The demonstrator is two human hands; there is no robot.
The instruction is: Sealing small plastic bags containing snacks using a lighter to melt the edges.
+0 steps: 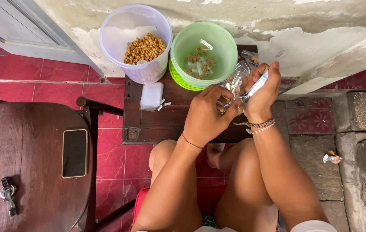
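Note:
My left hand (206, 114) and my right hand (262, 92) meet over a low dark wooden board (157, 122), both pinching a small clear plastic packet of brown snacks (234, 86). The right hand also grips a shiny silver tool (256, 86) against the packet. Just beyond stands a clear plastic tub (136, 41) partly filled with brown nuts, and beside it a green tub (203, 51) holding a few filled packets. More clear packets (250, 58) lie behind my right hand.
A stack of empty clear bags (152, 95) lies on the board. At left, a round dark wooden table (33, 172) carries a phone (74, 152) and keys (8, 195). A peeling wall (303, 30) rises behind. A wrapper (332, 159) lies on the stone floor at right.

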